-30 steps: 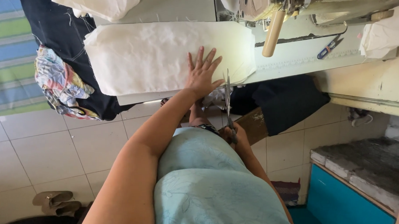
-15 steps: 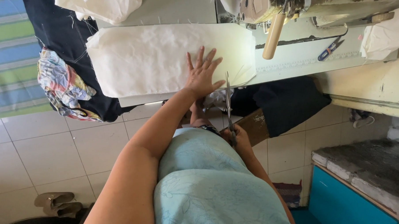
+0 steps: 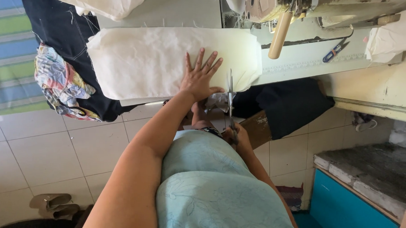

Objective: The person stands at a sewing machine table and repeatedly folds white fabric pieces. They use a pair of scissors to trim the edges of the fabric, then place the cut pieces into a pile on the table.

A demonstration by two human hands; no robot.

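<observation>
My left hand (image 3: 199,78) lies flat with fingers spread on a folded cream fabric (image 3: 142,62) that rests on the sewing table (image 3: 300,61). My right hand (image 3: 235,136) is down near my light blue shirt and grips the handles of a pair of scissors (image 3: 231,99). The scissor blades point at the fabric's edge, right beside my left thumb. Small cloth scraps (image 3: 216,100) hang under the left hand.
A sewing machine (image 3: 325,2) with a wooden handle (image 3: 279,35) stands beyond the fabric, with blue thread snips (image 3: 333,53) beside it. Dark cloth (image 3: 283,104) hangs off the table. Dark and colourful garments (image 3: 62,85) hang nearby. Sandals (image 3: 51,205) lie on the tiled floor by a teal cabinet (image 3: 345,208).
Almost nothing differs: my left hand stays flat on the fabric and the scissors stay at its edge. The view has shifted slightly.
</observation>
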